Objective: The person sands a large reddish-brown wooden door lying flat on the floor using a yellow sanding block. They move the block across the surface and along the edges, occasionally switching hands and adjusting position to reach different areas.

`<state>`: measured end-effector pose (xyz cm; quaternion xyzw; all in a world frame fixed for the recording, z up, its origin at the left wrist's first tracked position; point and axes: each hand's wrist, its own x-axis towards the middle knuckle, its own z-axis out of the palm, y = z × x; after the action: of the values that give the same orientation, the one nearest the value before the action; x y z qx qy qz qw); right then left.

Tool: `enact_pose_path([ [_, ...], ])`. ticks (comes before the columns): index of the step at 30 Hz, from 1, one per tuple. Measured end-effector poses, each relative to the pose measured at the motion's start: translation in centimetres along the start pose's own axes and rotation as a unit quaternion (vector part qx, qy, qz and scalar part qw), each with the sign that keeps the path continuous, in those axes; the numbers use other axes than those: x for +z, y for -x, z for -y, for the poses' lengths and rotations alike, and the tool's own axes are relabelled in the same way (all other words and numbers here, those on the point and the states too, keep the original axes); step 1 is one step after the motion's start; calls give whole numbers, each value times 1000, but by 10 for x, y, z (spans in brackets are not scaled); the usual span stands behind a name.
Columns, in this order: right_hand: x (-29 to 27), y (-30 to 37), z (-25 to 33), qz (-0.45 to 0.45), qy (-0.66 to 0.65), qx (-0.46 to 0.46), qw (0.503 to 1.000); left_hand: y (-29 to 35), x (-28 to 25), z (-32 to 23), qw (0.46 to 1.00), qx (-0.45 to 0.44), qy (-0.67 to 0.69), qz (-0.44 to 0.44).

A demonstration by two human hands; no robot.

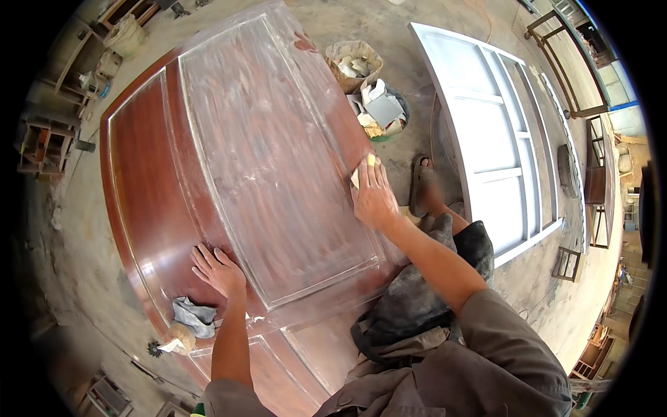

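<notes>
Both Hands on a Dusty Red-Brown Panel

From where I stand, the large, reddish-brown wooden panel with rectangular mouldings (257,139) lies in front of the person, stretching from near to far, its right-hand field hazed with whitish dust. The bare left hand (219,271) rests flat on the panel's near left part, its grip wide, fingers spread. At the panel's right edge, the right hand (375,198) has a narrow grip, holding a small, pale tan pad (355,178) under close-set fingers. A crumpled, grey cloth (194,317) lies at the near left corner, near the left hand. Beyond the panel, to the right, a white, rectangular framework (486,139) stretches away.
</notes>
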<state>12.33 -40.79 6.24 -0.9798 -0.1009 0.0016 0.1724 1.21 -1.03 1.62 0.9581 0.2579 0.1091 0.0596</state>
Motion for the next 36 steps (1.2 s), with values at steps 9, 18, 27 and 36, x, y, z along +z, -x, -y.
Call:
enact_pose_path([
  [9, 8, -28, -5, 4, 7, 9, 1000, -2, 3, 0, 1000, 5, -4, -3],
  [18, 7, 14, -3, 12, 53, 10, 998, -3, 3, 4, 1000, 11, -16, -19],
  [27, 1, 46, 2, 41, 72, 23, 996, -2, 2, 12, 1000, 3, -22, -7],
  [36, -14, 143, 14, 75, 83, 58, 992, -7, 1, 15, 999, 7, -25, -21],
])
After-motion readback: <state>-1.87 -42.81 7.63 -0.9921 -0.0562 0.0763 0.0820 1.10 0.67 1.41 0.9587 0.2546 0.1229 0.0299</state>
